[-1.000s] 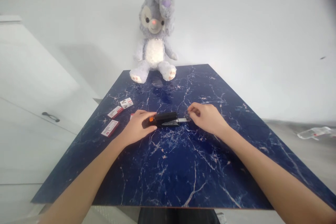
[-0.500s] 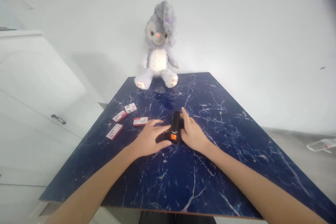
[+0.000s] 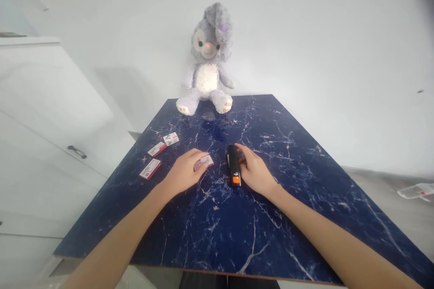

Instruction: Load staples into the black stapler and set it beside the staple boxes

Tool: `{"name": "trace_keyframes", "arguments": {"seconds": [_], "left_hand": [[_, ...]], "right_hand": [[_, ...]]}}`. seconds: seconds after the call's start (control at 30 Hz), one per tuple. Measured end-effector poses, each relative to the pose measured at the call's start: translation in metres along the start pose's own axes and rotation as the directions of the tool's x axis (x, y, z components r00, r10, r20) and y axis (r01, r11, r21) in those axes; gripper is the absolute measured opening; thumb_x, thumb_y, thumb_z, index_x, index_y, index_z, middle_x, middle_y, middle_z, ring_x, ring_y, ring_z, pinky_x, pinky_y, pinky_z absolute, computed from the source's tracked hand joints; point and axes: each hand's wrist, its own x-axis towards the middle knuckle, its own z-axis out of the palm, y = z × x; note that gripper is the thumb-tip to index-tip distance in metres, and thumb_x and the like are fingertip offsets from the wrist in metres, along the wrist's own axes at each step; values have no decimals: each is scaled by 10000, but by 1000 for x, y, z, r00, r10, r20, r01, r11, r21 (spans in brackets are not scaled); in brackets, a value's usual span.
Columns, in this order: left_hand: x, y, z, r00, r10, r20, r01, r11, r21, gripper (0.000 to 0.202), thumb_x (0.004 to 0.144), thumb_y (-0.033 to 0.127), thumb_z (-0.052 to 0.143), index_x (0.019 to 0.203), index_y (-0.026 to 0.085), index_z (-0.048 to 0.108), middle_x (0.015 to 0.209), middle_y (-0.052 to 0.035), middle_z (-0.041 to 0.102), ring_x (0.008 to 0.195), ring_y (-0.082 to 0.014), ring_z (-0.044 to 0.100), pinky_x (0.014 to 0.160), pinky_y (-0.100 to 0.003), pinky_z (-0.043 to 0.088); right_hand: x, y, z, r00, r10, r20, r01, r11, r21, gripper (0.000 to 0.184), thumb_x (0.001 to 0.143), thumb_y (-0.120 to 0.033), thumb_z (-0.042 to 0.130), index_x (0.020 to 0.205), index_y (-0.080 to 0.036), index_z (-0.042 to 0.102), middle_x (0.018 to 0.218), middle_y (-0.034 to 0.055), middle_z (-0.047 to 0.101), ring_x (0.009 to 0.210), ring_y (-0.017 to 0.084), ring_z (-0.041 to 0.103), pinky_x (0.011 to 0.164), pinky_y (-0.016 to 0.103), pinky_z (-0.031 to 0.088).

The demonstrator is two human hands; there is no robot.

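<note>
My left hand (image 3: pixel 185 169) is closed around a small red-and-white box (image 3: pixel 205 161), thumb on the near side and fingers over the far side. The box's right end sticks out past the fingertips. To the right of it, my right hand (image 3: pixel 256 169) grips a black stapler (image 3: pixel 233 165) from its right side. The stapler points away from me and has an orange patch on its near end. On the left lie a nearer red-and-white box (image 3: pixel 149 169), another such box (image 3: pixel 157 149) behind it, and a white box with dark pictures (image 3: pixel 171 138).
A grey plush rabbit (image 3: pixel 206 76) sits at the back edge of the dark blue marbled table (image 3: pixel 217 235), against the white wall. A white cabinet (image 3: pixel 40 144) stands at the left. Clear plastic packaging (image 3: pixel 415 190) lies on the floor at the right.
My left hand has left the stapler's side and closed on the box, which is now further right and turned. My right hand has closed on the stapler, which has shifted slightly right.
</note>
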Motion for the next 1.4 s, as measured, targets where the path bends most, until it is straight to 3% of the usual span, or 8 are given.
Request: {"name": "trace_keyframes", "arguments": {"seconds": [0.33, 0.5, 0.77, 0.9, 1.0, 1.07, 1.17, 1.4], "left_hand": [[-9, 12, 12, 983, -51, 176, 107, 941, -321, 607, 954, 430, 579, 1525, 322, 406, 1439, -121, 542, 1082, -250, 663, 880, -411, 573], [-9, 16, 13, 976, 86, 198, -51, 983, -178, 752, 870, 392, 703, 1549, 327, 386, 1542, -94, 466, 1430, -348, 356, 1134, -560, 378], [-8, 23, 23, 969, 116, 217, -93, 989, -114, 902, 762, 610, 765, 1521, 259, 427, 1331, -126, 602, 1243, -350, 482, 1064, -541, 420], [-3, 9, -6, 959, 152, 239, -155, 988, -6, 828, 859, 644, 642, 1554, 275, 386, 1527, -124, 480, 1410, -360, 374, 1144, -536, 343], [1, -24, -49, 995, -101, 23, 93, 967, 236, 552, 995, 551, 437, 1448, 249, 527, 1418, -118, 588, 1321, -340, 506, 1118, -512, 364], [-2, -50, -75, 937, -341, -76, 346, 878, 330, 522, 996, 530, 387, 1357, 212, 591, 1269, -141, 667, 1134, -344, 632, 974, -473, 469], [-14, -76, -94, 813, -576, 84, 497, 763, 413, 492, 918, 583, 470, 1155, 207, 681, 1034, -129, 739, 910, -337, 695, 807, -413, 513], [-17, -58, -77, 857, -410, 313, 395, 912, 112, 698, 865, 659, 547, 1438, 261, 538, 1253, -120, 699, 801, -256, 728, 701, -332, 527]], "right_hand": [[-2, -3, -6, 999, -20, 25, 18, 999, 48, 674, 733, -2, 466, 1374, -205, 517, 1275, 101, 644, 795, 155, 704, 804, 340, 604], [-4, -7, -5, 999, -7, 53, 2, 996, 86, 688, 727, 4, 459, 1381, -200, 518, 1285, 104, 637, 801, 151, 701, 777, 326, 615], [-7, -13, -2, 998, -18, 61, 11, 993, 117, 693, 723, -9, 469, 1383, -214, 527, 1293, 99, 640, 835, 166, 697, 799, 348, 624], [-7, -11, -1, 997, -2, 77, -5, 995, 98, 684, 731, -20, 472, 1385, -215, 523, 1297, 100, 637, 838, 172, 701, 798, 349, 622], [-7, -10, 2, 996, 3, 90, -10, 997, 82, 674, 747, -23, 466, 1389, -222, 516, 1267, 91, 651, 841, 176, 703, 805, 349, 618], [-8, -8, 4, 996, -6, 92, 0, 997, 73, 671, 767, -28, 458, 1404, -234, 498, 1238, 83, 665, 860, 185, 705, 819, 359, 614], [-8, -7, 6, 996, -10, 93, 4, 998, 63, 653, 803, -45, 445, 1423, -248, 474, 1220, 76, 674, 862, 190, 707, 832, 380, 611], [-7, -4, 7, 996, -25, 83, 21, 999, 45, 620, 832, -62, 447, 1423, -246, 483, 1230, 74, 676, 950, 209, 704, 880, 391, 598]]}}
